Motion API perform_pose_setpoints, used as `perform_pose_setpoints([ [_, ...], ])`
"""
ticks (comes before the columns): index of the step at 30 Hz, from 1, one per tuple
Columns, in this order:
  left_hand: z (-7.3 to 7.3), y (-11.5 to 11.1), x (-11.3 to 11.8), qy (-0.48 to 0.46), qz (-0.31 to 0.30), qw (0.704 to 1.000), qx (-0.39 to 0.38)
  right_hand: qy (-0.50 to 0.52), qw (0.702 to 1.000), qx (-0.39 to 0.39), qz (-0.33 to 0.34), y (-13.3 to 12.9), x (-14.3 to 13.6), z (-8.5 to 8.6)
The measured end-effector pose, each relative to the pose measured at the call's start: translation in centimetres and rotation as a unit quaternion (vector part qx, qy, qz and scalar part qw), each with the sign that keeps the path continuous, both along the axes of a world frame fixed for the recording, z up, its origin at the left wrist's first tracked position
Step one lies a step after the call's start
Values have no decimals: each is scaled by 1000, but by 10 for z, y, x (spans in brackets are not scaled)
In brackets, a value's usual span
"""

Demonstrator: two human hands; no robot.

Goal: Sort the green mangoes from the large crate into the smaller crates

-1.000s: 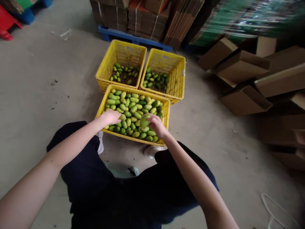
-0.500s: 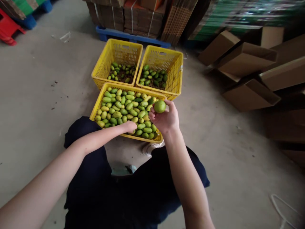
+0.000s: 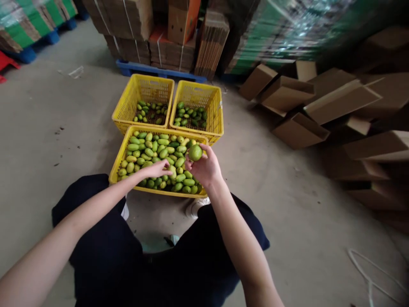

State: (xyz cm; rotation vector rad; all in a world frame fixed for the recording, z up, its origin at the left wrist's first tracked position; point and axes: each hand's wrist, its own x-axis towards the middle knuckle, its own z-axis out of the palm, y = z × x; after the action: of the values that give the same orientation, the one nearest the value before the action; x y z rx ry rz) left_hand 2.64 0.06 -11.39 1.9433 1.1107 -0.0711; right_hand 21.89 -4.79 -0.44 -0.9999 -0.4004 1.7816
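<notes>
In the head view, my right hand (image 3: 206, 168) is raised over the right side of a shallow yellow crate (image 3: 158, 192), palm up. Its fingers are closed on a smooth green lemon-like fruit (image 3: 195, 152), held with one rounded end towards me. Over the middle of the same crate, my left hand (image 3: 157, 169) reaches in from the left. Its thumb and fingers close around a paler yellow-green fruit (image 3: 172, 172), low among the others. Many oval green and yellowish fruits (image 3: 162, 142) fill this crate; my left hand and forearm hide some of them.
Two deeper yellow crates, left (image 3: 118, 111) and right (image 3: 217, 121), stand behind, each with fewer green fruits. Beyond are flattened cartons (image 3: 128, 21) on a blue pallet (image 3: 128, 68). Open cardboard boxes (image 3: 300, 130) lie at the right. My knees (image 3: 92, 192) flank the front crate.
My view has shifted, so the crates appear lower and further left. My left hand's fingers have loosened from a fist to a grip around a pale fruit. My right hand still holds its fruit.
</notes>
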Motion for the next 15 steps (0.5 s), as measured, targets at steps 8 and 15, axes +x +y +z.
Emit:
perform_pose_setpoints([
  [8,95,13,-32,-344,226,894,-174,-26,996,76,39,8,-25,15],
  [15,104,1,-17,-414,301,853,-102,-179,964,192,40,14,-34,27],
])
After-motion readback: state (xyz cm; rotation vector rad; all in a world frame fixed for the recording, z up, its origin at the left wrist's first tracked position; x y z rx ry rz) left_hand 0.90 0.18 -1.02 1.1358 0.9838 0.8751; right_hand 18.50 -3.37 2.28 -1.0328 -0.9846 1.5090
